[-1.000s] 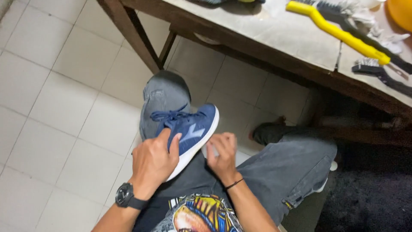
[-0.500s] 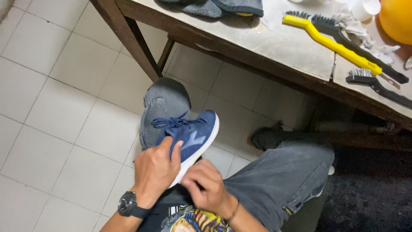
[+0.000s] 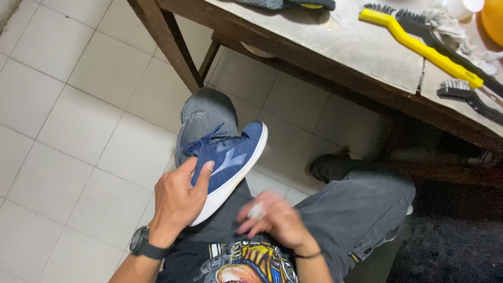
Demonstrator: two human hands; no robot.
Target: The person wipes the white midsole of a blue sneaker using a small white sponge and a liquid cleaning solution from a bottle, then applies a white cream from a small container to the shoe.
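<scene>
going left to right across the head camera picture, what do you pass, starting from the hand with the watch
Left hand with a black wristwatch → blue shoe on the knee → right hand → yellow-handled brush on the table → small black wire brush near the right edge.

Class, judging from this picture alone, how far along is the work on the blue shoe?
Done: nothing visibly finished. In hand: the left hand steadies the blue shoe on the lap; the right hand, blurred, pinches something small and white. Left: the yellow brush and wire brush lie untouched on the table.
</scene>
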